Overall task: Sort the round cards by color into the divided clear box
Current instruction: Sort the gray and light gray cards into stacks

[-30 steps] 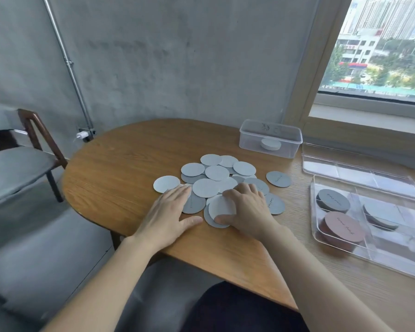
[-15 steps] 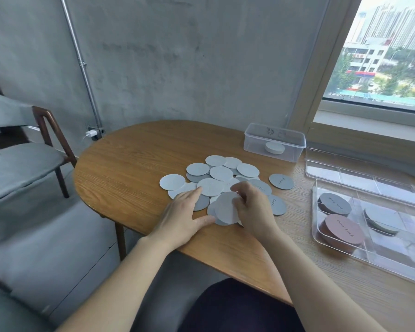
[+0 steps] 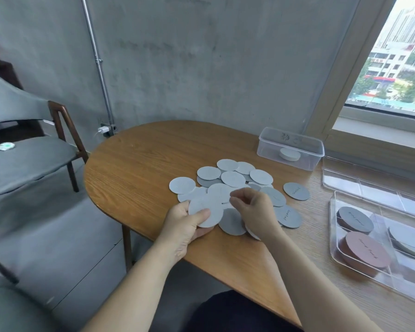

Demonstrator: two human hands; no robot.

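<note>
Several round cards (image 3: 233, 179) in light and darker grey lie in an overlapping pile on the wooden table (image 3: 141, 168). My left hand (image 3: 186, 226) grips a light grey card (image 3: 206, 210), thumb on top, raised a little off the pile's near edge. Just to its right my right hand (image 3: 254, 212) hovers over the pile with fingers curled and nothing visibly in them. The divided clear box (image 3: 379, 236) stands at the right, holding a dark grey stack (image 3: 355, 219), a reddish-brown stack (image 3: 367, 250) and a light grey stack (image 3: 407, 238) in separate compartments.
A small clear tub (image 3: 290, 147) with a white stack inside stands behind the pile. The box's clear lid (image 3: 369, 185) lies against the window sill. A grey chair (image 3: 29, 159) stands to the left. The table's curved edge runs close under my wrists.
My right hand lifted a light grey card off the pile and passed it to my left hand, which had rested flat on the cards. The view shifted left.
</note>
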